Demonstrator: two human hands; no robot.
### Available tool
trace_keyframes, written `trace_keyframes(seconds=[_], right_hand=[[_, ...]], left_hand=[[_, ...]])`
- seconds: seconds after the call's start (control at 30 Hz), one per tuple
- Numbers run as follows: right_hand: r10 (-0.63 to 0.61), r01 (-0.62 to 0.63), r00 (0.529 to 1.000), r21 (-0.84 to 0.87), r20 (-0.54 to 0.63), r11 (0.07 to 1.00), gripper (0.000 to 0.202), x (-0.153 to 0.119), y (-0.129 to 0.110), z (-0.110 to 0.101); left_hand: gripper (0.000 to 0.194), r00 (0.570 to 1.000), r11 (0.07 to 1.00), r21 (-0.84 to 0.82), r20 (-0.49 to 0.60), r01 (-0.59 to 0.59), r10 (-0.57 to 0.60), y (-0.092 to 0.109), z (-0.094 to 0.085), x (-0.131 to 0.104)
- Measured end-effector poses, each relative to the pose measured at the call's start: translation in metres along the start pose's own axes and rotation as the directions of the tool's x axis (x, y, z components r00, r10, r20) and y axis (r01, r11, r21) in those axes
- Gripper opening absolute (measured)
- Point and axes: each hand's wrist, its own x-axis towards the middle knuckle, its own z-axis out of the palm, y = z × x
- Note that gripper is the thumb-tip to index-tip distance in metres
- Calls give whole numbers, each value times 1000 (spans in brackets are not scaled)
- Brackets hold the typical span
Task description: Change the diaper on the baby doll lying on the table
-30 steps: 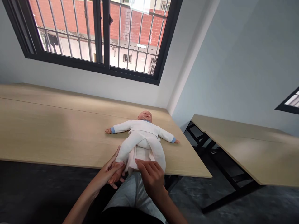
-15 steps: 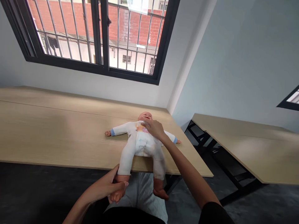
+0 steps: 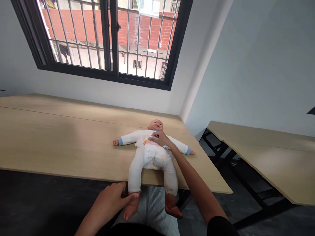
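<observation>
A baby doll (image 3: 157, 125) lies on its back on the table, arms spread and legs hanging over the near edge. It wears a white long-sleeved top (image 3: 134, 137) with blue cuffs, a printed diaper (image 3: 154, 157) and white leggings (image 3: 135, 172). On the doll's chest, my right hand (image 3: 159, 138) has its fingers bent together at the top's front. My left hand (image 3: 108, 200) is at the doll's left-side foot (image 3: 131, 208), its thumb across the ankle and its fingers curled by the leg, partly hidden. The other foot (image 3: 172, 206) hangs free.
The wooden table (image 3: 61, 144) stands against the wall under a barred window (image 3: 115, 77). A second table (image 3: 265, 144) on black metal legs stands to the right, across a gap. My knees in light trousers (image 3: 159, 209) are under the near edge.
My right hand has drawn its fingers together on the chest, uncovering the doll's neck. My left hand's hold at the ankle has shifted, showing more of the foot. The view has tilted slightly.
</observation>
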Motion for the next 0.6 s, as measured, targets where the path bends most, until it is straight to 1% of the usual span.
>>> trace_keyframes(seconds=[0.03, 0.07, 0.1, 0.13, 0.17, 0.2, 0.23, 0.27, 0.3, 0.33, 0.37, 0.4, 0.43, 0.47, 0.5, 0.53, 0.57, 0.6], right_hand=[[3, -3, 1000, 14, -6, 1000, 40, 2, 1, 1], [17, -17, 1000, 22, -21, 1000, 39, 4, 2, 1], [39, -38, 998, 27, -45, 999, 36, 6, 2, 2], [64, -61, 995, 33, -76, 998, 33, 8, 2, 2], [84, -79, 989, 51, -123, 996, 30, 10, 1, 2], [101, -88, 979, 78, -178, 993, 28, 11, 0, 0], [116, -92, 964, 109, -239, 990, 28, 12, -1, -3], [129, -91, 946, 138, -297, 986, 30, 11, -3, -8], [139, -83, 924, 168, -355, 982, 33, 8, -4, -13], [150, -72, 898, 197, -414, 978, 36, 4, -6, -20], [163, -60, 864, 224, -476, 973, 40, -3, -9, -26], [182, -50, 823, 250, -538, 967, 43, -11, -11, -31], [206, -43, 773, 274, -601, 961, 44, -22, -15, -36], [231, -44, 723, 290, -651, 956, 45, -35, -18, -38], [251, -58, 683, 291, -686, 955, 45, -49, -23, -37], [260, -86, 658, 273, -707, 958, 45, -63, -28, -34], [255, -116, 648, 237, -718, 964, 44, -78, -34, -28], [234, -142, 635, 187, -736, 972, 43, -91, -40, -21]], left_hand=[[34, 994, 996, 89, -102, -33, 42, 8, 0, 3], [34, 977, 973, 226, -190, -53, 98, 18, 1, 7], [34, 955, 940, 328, -239, -92, 176, 31, 4, 13], [32, 919, 895, 401, -244, -196, 311, 44, 8, 20], [29, 875, 820, 470, -176, -328, 451, 58, 13, 30], [27, 819, 720, 526, -73, -453, 569, 71, 20, 42], [25, 747, 603, 545, 67, -583, 661, 82, 27, 55], [27, 664, 484, 535, 210, -692, 717, 91, 36, 70], [30, 607, 409, 517, 302, -752, 735, 96, 45, 84], [34, 589, 376, 514, 350, -771, 728, 99, 53, 98], [37, 589, 368, 516, 371, -773, 718, 100, 59, 112], [40, 591, 365, 518, 382, -773, 710, 99, 65, 123], [41, 595, 367, 519, 386, -772, 706, 98, 68, 133], [43, 592, 371, 509, 389, -777, 706, 97, 68, 141], [44, 588, 385, 489, 376, -782, 716, 96, 66, 146], [45, 589, 412, 466, 341, -783, 733, 95, 62, 149], [44, 596, 446, 445, 286, -776, 751, 95, 56, 150], [43, 618, 495, 437, 199, -751, 761, 94, 49, 150]])
